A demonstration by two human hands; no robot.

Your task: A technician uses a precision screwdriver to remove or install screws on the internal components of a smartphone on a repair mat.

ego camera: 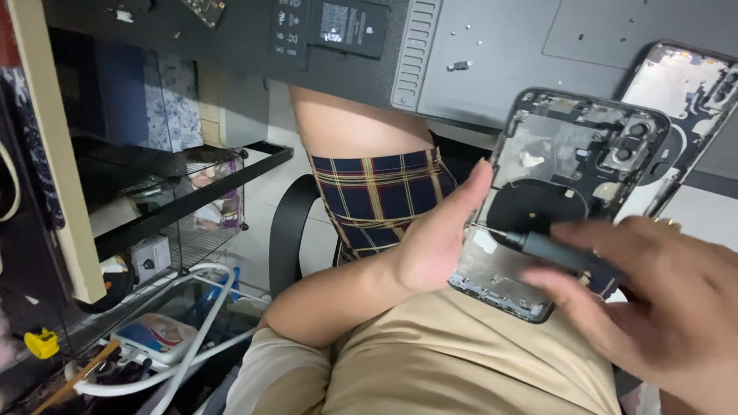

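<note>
The gutted phone housing (pixel 553 192), a dark frame with its inner side facing up, is held in the air over the person's lap, just below the edge of the desk (pixel 492 69). Inside it show a round black coil pad in the middle, grey patches of bare metal with scraps of white adhesive, and the camera block at the upper right corner. The left hand (pixel 438 230) grips the housing from its left edge, the thumb pressed flat along the rim and the other fingers hidden behind the frame. The right hand (pixel 653 300) holds a slim dark precision screwdriver (pixel 553 250), its fingers closed in a pinch around the handle; the thin metal tip points left and meets the housing just beside the left thumb, at the lower left edge of the coil pad. A second stripped phone housing (pixel 692 100) lies on the grey desk surface behind the first, at the upper right. Further left on the desk sit a flat black phone battery (pixel 350 27) and a small circuit board (pixel 204 9). Below the hands is the person's tan shirt, and past the left forearm a plaid-clad leg (pixel 377 196) on a black chair. To the left stands a black wire shelf (pixel 177 192) with boxes, and white cables (pixel 192 330) trail across the floor.
</note>
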